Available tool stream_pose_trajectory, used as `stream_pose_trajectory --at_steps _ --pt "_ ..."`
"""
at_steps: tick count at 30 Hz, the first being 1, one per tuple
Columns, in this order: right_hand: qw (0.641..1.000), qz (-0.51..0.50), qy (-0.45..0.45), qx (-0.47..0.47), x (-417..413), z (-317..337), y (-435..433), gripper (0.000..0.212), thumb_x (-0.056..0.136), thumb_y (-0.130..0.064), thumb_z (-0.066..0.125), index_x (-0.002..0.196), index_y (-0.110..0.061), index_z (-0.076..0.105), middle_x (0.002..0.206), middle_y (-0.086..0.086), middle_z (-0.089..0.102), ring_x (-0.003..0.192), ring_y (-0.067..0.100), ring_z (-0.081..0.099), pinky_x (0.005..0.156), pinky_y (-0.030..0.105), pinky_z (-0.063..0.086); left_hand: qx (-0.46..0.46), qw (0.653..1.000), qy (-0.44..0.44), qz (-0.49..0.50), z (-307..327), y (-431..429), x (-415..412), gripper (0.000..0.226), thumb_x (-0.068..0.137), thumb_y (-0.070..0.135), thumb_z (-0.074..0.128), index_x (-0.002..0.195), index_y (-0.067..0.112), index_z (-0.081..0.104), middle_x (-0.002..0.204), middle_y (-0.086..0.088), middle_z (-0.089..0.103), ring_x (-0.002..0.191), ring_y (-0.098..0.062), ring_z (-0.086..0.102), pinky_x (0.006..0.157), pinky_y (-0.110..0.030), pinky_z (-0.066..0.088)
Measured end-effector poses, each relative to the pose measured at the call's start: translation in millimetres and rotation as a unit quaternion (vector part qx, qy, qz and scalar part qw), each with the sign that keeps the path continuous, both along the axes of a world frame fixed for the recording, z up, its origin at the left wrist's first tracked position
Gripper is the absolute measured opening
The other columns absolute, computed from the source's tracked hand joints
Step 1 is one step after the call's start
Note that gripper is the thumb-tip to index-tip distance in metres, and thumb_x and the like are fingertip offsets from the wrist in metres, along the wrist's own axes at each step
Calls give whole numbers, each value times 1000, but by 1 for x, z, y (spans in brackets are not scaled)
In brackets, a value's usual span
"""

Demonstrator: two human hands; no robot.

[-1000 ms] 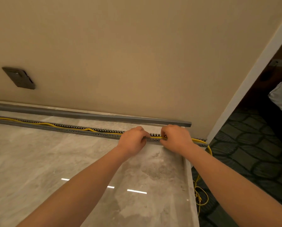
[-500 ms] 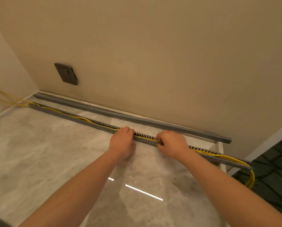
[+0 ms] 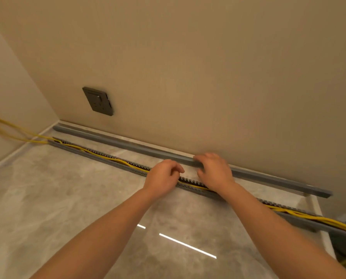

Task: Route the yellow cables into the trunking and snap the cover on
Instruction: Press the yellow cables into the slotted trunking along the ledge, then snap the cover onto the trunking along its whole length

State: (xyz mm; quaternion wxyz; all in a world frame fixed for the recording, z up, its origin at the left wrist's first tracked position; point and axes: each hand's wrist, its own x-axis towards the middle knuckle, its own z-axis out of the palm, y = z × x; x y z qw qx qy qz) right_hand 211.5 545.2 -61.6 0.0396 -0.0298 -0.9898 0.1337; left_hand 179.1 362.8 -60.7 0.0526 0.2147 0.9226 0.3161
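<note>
Although the yellow cables (image 3: 317,219) lie inside the trunking (image 3: 91,156) along most of the visible run, the task is judged roughly half complete: routing looks largely done, capping has not begun.

Marble surface (image 3: 67,208): carries both grey lengths, which run parallel to the wall.

Cover (image 3: 128,144): lies against the foot of the wall, behind the trunking and apart from it. Not yet fitted.

Trunking: open at the top, slotted walls exposed. Cables enter at the far left end and leave at the right end, where they ride high and spill out over the edge. They may need pressing down before the cover will seat.

Right hand (image 3: 214,172): on the cover near its middle, fingers curled over its top, thumb towards the near face. It appears to take hold.

Left hand (image 3: 162,178): above the trunking, fingers loosely curled, nothing seen in them. Whether it touches the cables cannot be told.

Remaining: lift the cover across, align it over the trunking, and snap it down along the full length.
</note>
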Motion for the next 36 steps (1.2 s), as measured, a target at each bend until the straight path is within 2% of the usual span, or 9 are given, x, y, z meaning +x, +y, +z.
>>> stream_pose_trajectory --at_steps 4,10,15,20,23,25,27,32,36 --pt "1000 8 1 -3 -33 -10 -24 47 89 -23 52 136 -27 51 132 -2 57 124 22 47 100 37 41 -10 999 30 -12 -6 -24 -18 23 88 15 51 94 28 70 101 11 65 92 -8 60 79 -25 47" --pt "1000 -19 3 7 -70 -20 -64 37 90 -25 53 127 -26 60 117 2 60 115 24 51 91 36 45 -10 999 45 -11 -15 -67 -44 25 89 14 50 98 27 69 103 11 63 96 -8 57 80 -27 49" --pt "999 -31 5 16 -83 -27 -88 24 91 -23 52 110 -21 67 110 3 65 104 26 57 79 35 47 27 1000 -2 -14 -21 -93 -55 25 90 12 51 99 26 69 102 11 60 90 -6 57 82 -29 51" --pt "998 -55 6 24 -82 -20 -97 25 96 -18 43 111 -18 62 112 5 63 97 30 60 72 34 43 82 994 -69 19 -12 -97 -60 24 91 13 52 104 26 67 102 10 67 91 -7 63 86 -31 53" --pt "997 -53 36 39 -73 -4 -99 27 95 -17 39 111 -16 61 109 6 62 93 32 60 71 34 40 86 993 -74 32 -6 -95 -59 27 92 16 51 113 25 63 107 9 67 92 -10 63 84 -31 53" --pt "994 -50 72 61 -67 10 -99 29 96 -19 37 110 -17 62 108 5 64 91 32 62 74 36 45 107 990 -81 50 -1 -95 -56 32 92 17 50 122 23 58 112 7 65 99 -13 62 88 -33 51" --pt "992 -54 92 70 -60 24 -99 29 96 -22 36 106 -17 63 105 4 66 88 32 63 71 36 48 137 983 -95 80 3 -96 -54 36 96 22 48 132 22 51 118 4 62 109 -15 60 95 -36 48" --pt "992 -94 66 49 -32 47 -88 29 94 -31 34 76 -18 52 79 5 67 72 31 61 59 33 45 174 962 -151 146 26 -97 -38 55 101 35 40 149 14 25 143 -4 47 129 -21 46 106 -35 35" --pt "995 -95 26 3 -12 55 -82 35 93 -34 35 63 -20 47 64 0 58 63 24 57 56 30 43 199 941 -182 204 33 -97 -26 68 101 44 35 154 13 7 150 -10 39 138 -28 36 113 -41 30"
